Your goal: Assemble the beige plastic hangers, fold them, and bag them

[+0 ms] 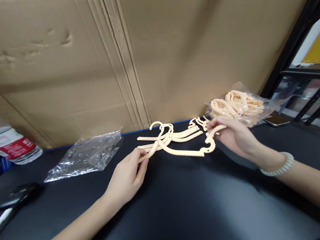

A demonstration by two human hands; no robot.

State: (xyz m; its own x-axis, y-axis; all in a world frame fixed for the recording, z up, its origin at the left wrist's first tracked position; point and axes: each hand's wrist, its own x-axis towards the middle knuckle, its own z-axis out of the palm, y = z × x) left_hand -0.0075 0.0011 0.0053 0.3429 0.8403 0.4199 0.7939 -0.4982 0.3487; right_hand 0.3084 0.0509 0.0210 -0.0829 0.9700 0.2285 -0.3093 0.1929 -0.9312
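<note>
My left hand [128, 173] pinches the left arm of a cream plastic hanger [178, 152] with a hook on top. Between the thumb and fingers of my right hand [232, 135] is a short curved cream hanger end piece [209, 144]. That piece lies against the tip of the hanger's right arm; whether the two are joined I cannot tell. Behind the held hanger, more cream hangers [186, 133] lie overlapping on the black table [170, 211]. Several small curved pieces [199, 122] sit near my right fingertips, partly hidden by that hand.
A clear plastic bag of folded cream hanger parts [237, 103] lies at the back right, near a phone [276, 119]. On the left are a flat clear bag [86, 155], a labelled bottle [9, 145] and a black object [18, 196]. Cardboard [183, 48] stands behind.
</note>
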